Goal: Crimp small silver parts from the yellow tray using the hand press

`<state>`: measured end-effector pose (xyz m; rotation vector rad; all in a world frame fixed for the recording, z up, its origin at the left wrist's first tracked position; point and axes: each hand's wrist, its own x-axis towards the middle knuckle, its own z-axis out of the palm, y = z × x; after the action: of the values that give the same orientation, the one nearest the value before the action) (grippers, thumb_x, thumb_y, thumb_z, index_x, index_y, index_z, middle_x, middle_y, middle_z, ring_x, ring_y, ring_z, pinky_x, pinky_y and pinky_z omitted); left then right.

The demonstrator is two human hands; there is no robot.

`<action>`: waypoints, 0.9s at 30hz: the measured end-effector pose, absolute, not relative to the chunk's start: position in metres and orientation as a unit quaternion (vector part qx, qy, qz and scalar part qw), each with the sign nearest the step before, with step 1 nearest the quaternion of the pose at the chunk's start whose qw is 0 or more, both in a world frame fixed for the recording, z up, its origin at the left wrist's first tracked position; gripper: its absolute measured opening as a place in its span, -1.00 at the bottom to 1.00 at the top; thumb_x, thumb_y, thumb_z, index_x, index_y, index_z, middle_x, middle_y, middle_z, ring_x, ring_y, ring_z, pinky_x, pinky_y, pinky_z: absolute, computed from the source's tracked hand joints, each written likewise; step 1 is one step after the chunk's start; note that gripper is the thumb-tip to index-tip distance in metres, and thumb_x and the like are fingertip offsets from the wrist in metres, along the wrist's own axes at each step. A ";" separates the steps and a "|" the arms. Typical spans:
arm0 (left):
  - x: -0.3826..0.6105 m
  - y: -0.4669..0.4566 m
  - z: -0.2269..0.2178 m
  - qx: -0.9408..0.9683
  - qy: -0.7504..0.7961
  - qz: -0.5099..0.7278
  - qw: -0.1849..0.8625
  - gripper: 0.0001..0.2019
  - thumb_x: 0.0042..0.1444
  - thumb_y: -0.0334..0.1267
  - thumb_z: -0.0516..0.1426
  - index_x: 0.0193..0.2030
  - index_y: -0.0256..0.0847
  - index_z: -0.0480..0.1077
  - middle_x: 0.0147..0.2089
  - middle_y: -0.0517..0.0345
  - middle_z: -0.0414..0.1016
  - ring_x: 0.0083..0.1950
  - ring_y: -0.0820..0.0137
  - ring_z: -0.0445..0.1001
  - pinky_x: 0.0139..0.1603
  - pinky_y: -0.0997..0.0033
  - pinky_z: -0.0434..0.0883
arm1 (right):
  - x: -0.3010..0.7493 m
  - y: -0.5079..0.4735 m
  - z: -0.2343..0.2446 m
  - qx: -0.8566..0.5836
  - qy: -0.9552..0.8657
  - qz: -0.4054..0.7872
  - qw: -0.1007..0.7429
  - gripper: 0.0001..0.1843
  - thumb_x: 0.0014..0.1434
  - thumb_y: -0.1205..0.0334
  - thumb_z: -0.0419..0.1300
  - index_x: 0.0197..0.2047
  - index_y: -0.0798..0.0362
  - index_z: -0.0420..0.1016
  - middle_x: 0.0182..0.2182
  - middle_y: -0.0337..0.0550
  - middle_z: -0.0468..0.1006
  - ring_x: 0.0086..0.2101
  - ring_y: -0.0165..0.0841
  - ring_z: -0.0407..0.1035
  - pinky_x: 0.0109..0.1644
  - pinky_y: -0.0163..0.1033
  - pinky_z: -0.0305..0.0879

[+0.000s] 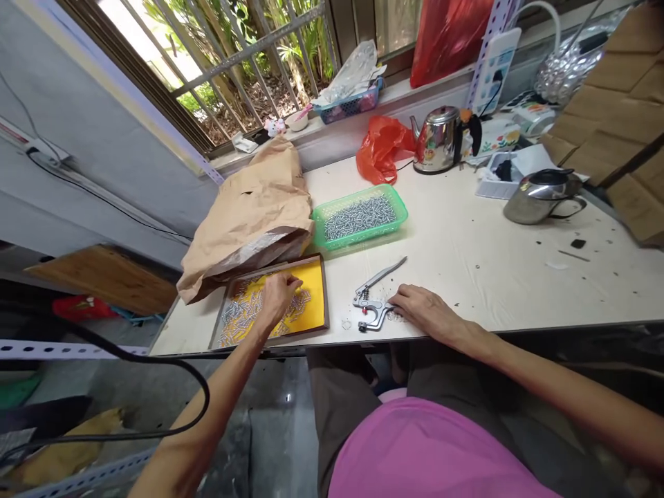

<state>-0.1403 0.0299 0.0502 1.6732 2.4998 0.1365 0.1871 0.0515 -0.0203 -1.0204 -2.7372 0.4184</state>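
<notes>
My left hand is over a shallow brown-rimmed tray with a yellow bottom. Its thumb and fingers are pinched together, and whatever they hold is too small to make out. Many small silvery metal pieces lie scattered in the tray, mostly on its left side. My right hand is closed around one handle of grey spring-loaded hand pliers, which lie on the table near its front edge. The other handle points up and away, so the jaws are apart. My palm hides most of the held handle.
Behind the pliers stands a green plastic basket of similar metal pieces. A large brown paper bag leans over the tray's back edge. Farther back are a red plastic bag, a kettle and a steel pot. Small scraps dot the white table.
</notes>
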 end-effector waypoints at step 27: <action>-0.107 -0.003 0.052 0.415 0.776 0.291 0.374 -0.74 -0.04 -0.09 0.21 -0.46 -0.30 0.43 -0.50 0.13 0.48 -0.55 0.47 0.39 -0.54 0.51 0.31 | 0.185 0.043 -0.023 -0.361 -0.923 0.094 0.089 -0.78 0.29 0.41 -0.01 -0.20 0.05 0.45 -0.26 -0.08 0.44 -0.24 -0.29 0.31 -0.26 -0.24 0.12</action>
<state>-0.1070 -0.0028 0.0525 1.0636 1.9874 0.7454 0.1851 0.0429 -0.0226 -1.0755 -2.7475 0.2788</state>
